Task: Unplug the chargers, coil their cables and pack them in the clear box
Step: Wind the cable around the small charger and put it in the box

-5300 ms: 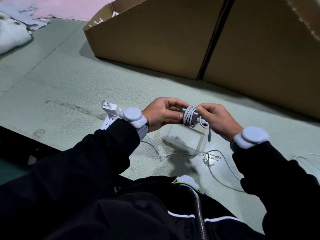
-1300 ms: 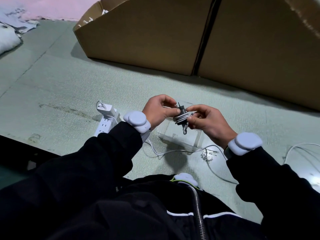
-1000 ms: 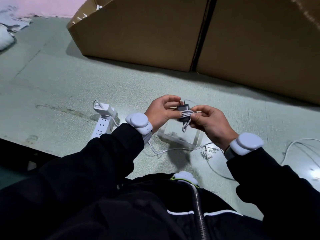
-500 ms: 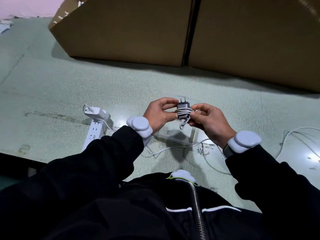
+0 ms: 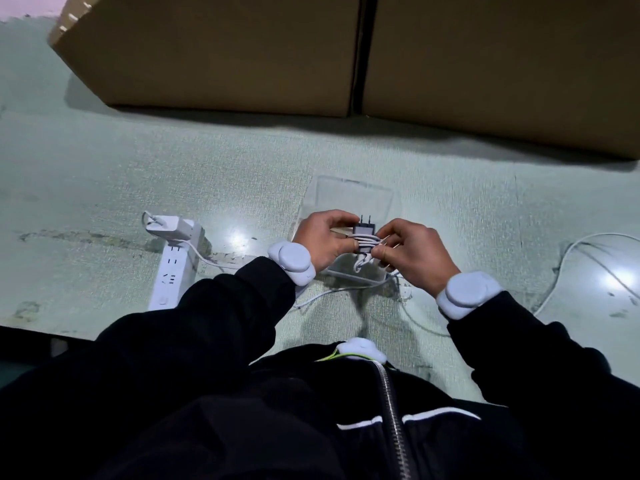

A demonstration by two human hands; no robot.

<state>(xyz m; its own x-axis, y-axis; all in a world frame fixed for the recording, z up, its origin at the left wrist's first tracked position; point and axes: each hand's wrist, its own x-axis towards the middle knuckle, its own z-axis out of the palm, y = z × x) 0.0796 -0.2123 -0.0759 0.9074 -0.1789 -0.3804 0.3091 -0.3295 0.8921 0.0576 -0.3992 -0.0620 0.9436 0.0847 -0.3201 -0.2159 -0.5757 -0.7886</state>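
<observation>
Your left hand (image 5: 323, 239) and right hand (image 5: 412, 252) meet at the centre of the frame, both pinching the same grey charger (image 5: 363, 233). Its two prongs point toward the top of the frame, and its white cable (image 5: 367, 242) is wound in several turns around the body, with a short end hanging below your fingers. You hold it just above the clear box (image 5: 349, 195), which sits on the pale green floor (image 5: 173, 174). At left centre, a white charger (image 5: 173, 228) is plugged into the top end of a white power strip (image 5: 172, 273). A loose white wire (image 5: 568, 261) curves at the right edge. Cardboard boxes (image 5: 242, 53) fill the top of the frame.
</observation>
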